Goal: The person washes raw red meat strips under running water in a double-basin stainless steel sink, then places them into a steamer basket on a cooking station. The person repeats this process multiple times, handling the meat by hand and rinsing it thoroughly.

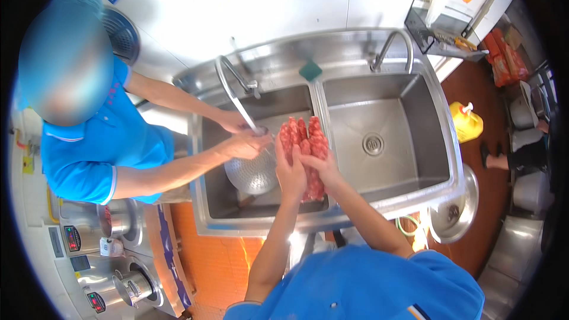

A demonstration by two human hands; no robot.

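Both of my hands hold a bunch of red and white speckled sausages (316, 140) over the divider of a stainless steel double sink (262, 227). My left hand (292, 169) grips the bunch from the left side. Against its right side lies my right hand (323, 168), with the fingers reaching across the links. The lower ends of the sausages hang below my palms. Just left of them, a co-worker's hands (249, 142) are at the spout of the left faucet (235, 98). Under those hands, a perforated metal colander (251, 175) sits in the left basin.
A green scouring pad (310, 70) lies on the sink's back ledge. The right faucet (391, 49) arches over the right basin. A co-worker (106, 142) stands at the left. A yellow jug (466, 122) and a large metal bowl (458, 213) are beyond the sink's right end.
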